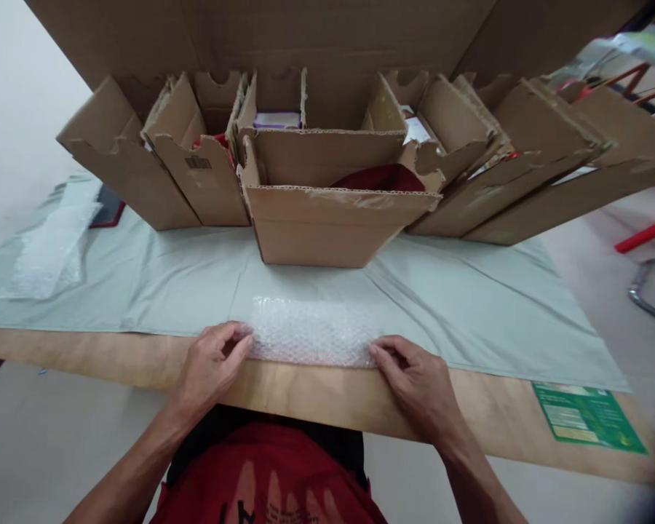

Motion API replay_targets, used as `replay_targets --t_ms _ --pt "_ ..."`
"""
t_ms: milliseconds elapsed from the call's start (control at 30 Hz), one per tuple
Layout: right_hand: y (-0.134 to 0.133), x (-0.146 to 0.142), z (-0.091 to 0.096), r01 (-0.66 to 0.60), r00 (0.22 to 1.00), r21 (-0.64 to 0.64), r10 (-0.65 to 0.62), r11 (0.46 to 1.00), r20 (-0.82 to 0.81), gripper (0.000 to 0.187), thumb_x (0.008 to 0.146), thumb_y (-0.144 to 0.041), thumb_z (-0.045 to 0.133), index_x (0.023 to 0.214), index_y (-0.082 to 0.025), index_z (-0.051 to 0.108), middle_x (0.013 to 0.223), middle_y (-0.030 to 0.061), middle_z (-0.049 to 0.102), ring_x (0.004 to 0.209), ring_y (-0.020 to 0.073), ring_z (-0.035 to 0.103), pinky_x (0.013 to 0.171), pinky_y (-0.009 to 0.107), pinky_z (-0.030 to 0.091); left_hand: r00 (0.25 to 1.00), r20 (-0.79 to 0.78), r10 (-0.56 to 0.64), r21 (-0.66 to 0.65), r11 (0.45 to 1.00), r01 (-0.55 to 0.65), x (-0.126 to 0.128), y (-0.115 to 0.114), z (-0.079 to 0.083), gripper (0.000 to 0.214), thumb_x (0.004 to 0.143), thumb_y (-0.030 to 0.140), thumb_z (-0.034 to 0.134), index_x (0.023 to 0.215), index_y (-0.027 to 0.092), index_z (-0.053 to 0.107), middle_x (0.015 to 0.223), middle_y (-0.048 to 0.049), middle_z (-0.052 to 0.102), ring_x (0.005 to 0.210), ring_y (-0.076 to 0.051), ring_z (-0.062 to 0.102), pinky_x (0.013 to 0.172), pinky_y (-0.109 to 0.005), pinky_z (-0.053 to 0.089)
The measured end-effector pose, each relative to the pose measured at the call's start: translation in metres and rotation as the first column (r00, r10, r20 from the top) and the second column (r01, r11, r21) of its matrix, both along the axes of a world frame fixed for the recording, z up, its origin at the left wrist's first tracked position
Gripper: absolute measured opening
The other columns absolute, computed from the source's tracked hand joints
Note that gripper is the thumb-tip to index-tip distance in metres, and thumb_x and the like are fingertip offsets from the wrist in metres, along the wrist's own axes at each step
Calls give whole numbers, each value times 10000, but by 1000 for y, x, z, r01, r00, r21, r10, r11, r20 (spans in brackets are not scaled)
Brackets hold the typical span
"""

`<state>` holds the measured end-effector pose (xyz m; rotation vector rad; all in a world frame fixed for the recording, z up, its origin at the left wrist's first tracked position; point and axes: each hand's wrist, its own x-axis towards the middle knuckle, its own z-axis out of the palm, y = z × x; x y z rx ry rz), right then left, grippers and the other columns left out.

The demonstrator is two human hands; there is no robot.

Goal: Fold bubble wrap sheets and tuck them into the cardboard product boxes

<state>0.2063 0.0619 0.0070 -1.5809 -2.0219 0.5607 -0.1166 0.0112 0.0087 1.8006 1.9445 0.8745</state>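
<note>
left hand [212, 364] and right hand [418, 380] pinching the near corners of the bubble wrap [312, 331] — fingertips closed on its edge, cardboard box [327, 225] beyond them.

A wooden table [316, 397] carries a pale green sheet [469, 306] spread over most of its top. On the sheet lie a strip of bubble wrap [311, 331] at the near edge and a row of open cardboard boxes [327, 218]. A green card [586, 417] lies on the bare wood at the right.
</note>
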Motion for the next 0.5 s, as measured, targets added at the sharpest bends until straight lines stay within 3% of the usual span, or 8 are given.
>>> replay_targets --t_ms 133,233,333,400,500 --pt "3 2 -11 0 974 245 -56 969 219 307 999 -419 515 910 -190 700 785 56 724 731 248 675 680 370 490 956 -294 3 112 993 32 5 11 -11 202 934 307 574 1016 187 715 738 -30 719 729 -237 681 767 -391 504" --pt "8 7 -11 -48 963 282 -31 958 269 376 1006 -452 505 1119 -137 674 955 106 740 826 272 675 748 404 505 918 -397 27 110 994 18 3 12 -13 281 935 329 605 1144 155 676 812 -52 706 792 -263 675 770 -399 489" --pt "20 5 -8 -49 950 267 -38 962 311 433 996 -470 528 1216 -117 646 1081 145 728 931 309 664 817 447 504 894 -445 53 87 996 -16 0 12 -11 267 905 363 652 1074 160 683 874 -81 702 828 -292 667 769 -414 486" --pt "27 -1 -8 -42 934 246 -50 968 354 387 982 -457 548 1154 -132 667 1092 154 721 944 330 651 820 471 492 889 -456 31 61 998 -4 1 14 -10 171 890 334 656 952 177 685 881 -90 699 836 -302 658 759 -417 482" --pt "33 -10 -10 -65 948 197 -1 978 317 233 954 -392 570 913 -182 664 1057 137 716 901 314 640 790 455 476 913 -409 -6 51 998 30 7 16 -11 104 889 254 602 811 201 644 850 -81 687 822 -288 647 755 -410 480"
